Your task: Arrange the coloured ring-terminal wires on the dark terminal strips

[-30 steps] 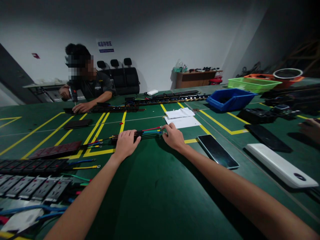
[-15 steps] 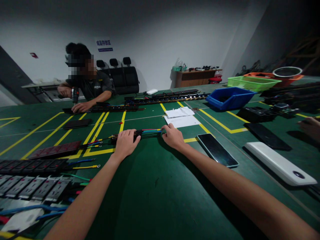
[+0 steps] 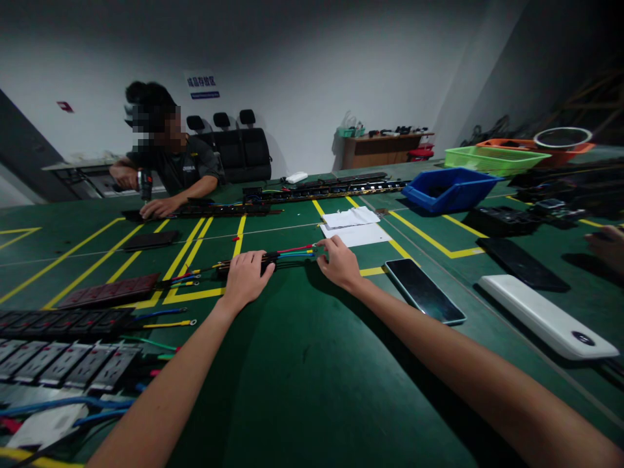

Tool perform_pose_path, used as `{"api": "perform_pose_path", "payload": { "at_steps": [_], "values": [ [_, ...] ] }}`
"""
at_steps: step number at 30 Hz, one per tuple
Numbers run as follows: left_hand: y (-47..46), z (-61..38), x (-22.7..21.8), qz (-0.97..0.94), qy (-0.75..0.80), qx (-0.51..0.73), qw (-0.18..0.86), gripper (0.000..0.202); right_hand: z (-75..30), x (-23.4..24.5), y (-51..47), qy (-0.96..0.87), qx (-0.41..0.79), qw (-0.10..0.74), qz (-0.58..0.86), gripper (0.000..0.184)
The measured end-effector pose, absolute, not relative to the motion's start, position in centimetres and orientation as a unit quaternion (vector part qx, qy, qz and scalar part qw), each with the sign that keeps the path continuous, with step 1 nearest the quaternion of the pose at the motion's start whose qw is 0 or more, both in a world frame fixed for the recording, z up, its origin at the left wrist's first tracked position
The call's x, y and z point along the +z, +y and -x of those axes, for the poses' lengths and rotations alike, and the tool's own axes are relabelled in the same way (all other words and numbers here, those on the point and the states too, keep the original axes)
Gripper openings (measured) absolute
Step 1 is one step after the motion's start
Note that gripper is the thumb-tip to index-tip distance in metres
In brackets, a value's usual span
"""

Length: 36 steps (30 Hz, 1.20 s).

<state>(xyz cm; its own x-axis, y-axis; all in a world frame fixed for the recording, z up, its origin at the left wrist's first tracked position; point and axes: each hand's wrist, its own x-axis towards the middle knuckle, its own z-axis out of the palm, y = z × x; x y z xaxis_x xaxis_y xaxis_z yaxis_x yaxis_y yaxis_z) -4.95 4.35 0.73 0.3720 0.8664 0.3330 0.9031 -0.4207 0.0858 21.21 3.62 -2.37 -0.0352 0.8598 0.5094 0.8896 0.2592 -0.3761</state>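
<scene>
My left hand (image 3: pixel 247 278) lies over a black wired strip (image 3: pixel 224 266), its fingers wrapped across the top and its thumb out to the right. Most of the strip is hidden under the palm. Out of its right end run several wires, among them a red wire (image 3: pixel 296 248) and a blue wire (image 3: pixel 295 254), toward my right hand (image 3: pixel 340 261). That hand is closed, with index finger and thumb at the terminal end of the red wire; the exact contact is hard to make out.
Socket strips (image 3: pixel 73 370) with loose leads lie at left. A phone (image 3: pixel 425 290), a white power bank (image 3: pixel 546 315) and a blue bin (image 3: pixel 451 192) are at right, papers (image 3: pixel 353 227) ahead. Across the table a co-worker (image 3: pixel 170 169) holds a power drill (image 3: pixel 145 184); another hand (image 3: pixel 607 247) shows at right.
The red wire now stands apart from the blue one, slightly raised at its right end. My right fingers have lifted a little; my left hand stays in place.
</scene>
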Motion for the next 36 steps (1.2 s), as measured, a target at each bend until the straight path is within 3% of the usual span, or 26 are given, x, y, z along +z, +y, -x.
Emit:
{"api": "perform_pose_path", "payload": {
  "at_steps": [4,7,10,19,28,36],
  "values": [
    [4.31,4.94,0.74,0.825,-0.537,-0.167,0.053,0.051,-21.34,-2.34,3.46,-0.745,-0.017,0.355,0.564,0.054],
    [4.33,4.94,0.69,0.823,-0.539,-0.169,0.053,0.050,-21.24,-2.14,3.31,-0.764,-0.004,0.329,0.556,0.070],
    [4.35,4.95,0.63,0.824,-0.538,-0.169,0.053,0.050,-21.09,-1.92,3.24,-0.754,0.000,0.285,0.592,0.073],
    [4.39,5.04,0.63,0.825,-0.537,-0.168,0.054,0.050,-21.11,-2.00,3.63,-0.746,0.007,0.232,0.624,0.060],
    [4.41,5.04,0.66,0.826,-0.537,-0.161,0.056,0.051,-21.16,-1.95,3.25,-0.661,-0.038,0.364,0.655,0.022],
    [4.34,5.02,0.62,0.826,-0.537,-0.163,0.051,0.051,-21.42,-2.46,3.62,-0.706,-0.022,0.365,0.607,0.024]
  ]
}}
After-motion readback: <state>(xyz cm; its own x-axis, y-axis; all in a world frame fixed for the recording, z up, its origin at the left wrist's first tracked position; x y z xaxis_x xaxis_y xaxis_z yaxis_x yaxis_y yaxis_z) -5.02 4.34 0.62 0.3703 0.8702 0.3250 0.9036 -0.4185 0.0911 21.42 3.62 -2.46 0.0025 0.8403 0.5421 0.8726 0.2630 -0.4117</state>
